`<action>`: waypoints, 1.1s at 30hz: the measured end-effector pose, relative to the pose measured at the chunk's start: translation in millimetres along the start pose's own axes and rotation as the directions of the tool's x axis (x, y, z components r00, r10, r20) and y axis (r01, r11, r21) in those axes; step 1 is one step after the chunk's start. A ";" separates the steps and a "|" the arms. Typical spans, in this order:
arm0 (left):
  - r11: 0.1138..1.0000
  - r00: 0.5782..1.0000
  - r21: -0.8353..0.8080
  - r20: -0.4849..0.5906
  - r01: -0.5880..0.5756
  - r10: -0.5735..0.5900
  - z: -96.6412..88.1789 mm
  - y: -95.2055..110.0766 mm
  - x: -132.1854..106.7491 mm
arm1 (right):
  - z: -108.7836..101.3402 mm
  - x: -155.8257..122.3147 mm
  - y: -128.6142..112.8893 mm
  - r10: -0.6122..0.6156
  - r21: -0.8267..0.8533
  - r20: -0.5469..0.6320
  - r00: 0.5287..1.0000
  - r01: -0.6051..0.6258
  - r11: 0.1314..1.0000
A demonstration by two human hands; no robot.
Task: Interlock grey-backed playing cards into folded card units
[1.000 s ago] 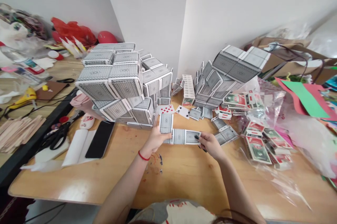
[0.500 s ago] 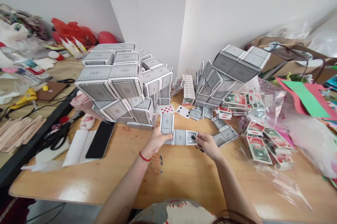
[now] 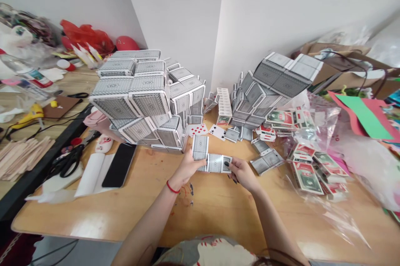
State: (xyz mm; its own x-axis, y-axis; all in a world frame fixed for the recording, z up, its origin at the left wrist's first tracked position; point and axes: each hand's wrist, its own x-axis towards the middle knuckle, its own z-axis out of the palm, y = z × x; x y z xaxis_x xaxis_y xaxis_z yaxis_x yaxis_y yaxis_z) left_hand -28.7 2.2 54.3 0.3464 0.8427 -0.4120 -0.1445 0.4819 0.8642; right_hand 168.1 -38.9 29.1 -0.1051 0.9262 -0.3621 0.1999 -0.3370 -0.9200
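Note:
Several grey-backed playing cards (image 3: 215,162), joined in an L shape, are held above the table between my two hands. My left hand (image 3: 186,166) is closed on the corner, below the upright card (image 3: 200,146). At the other end, my right hand (image 3: 242,173) pinches the last card with thumb and fingers. Just beyond lie two face-up cards, a red diamonds card (image 3: 198,130) and a black spades card (image 3: 216,132). Small folded card pieces (image 3: 268,161) rest to the right of my right hand. Fingers under the strip are hidden.
Large folded-card structures stand at the left (image 3: 131,95) and right (image 3: 265,87). Card boxes (image 3: 308,176) and clear plastic are piled at the right. A phone (image 3: 118,166), scissors (image 3: 67,162), wooden sticks (image 3: 25,157) and a yellow glue gun (image 3: 33,114) lie at the left.
The far end of the card strip and my right hand have shifted slightly left, while my left hand has moved slightly right. Both hands keep their hold.

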 end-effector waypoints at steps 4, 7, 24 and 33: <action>0.997 0.999 0.051 0.011 -0.049 0.049 -2.8 -3.6 0.8 | -2.0 -0.7 3.1 -0.058 -0.048 -0.025 0.998 0.057 0.997; 0.961 0.962 0.225 -0.180 -0.162 0.205 -0.6 -8.5 3.3 | -1.4 -2.4 3.2 -0.102 -0.124 -0.054 0.993 0.095 0.988; 0.858 0.919 0.434 -0.147 -0.273 0.367 13.1 -12.7 -1.8 | 1.1 -4.3 2.2 -0.016 -0.111 -0.081 0.997 0.007 0.994; 0.916 0.962 0.319 -0.045 -0.243 0.271 5.6 -19.4 1.3 | -5.4 -6.3 2.0 -0.009 0.102 0.046 0.999 0.004 0.995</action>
State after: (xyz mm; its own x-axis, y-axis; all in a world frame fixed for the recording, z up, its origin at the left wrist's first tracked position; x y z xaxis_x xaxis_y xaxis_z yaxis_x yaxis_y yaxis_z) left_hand -20.2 -7.3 38.7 0.2522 0.9517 -0.1751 0.0796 0.1599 0.9839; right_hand 174.5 -44.5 30.3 -0.1514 0.9205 -0.3602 0.0990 -0.3484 -0.9321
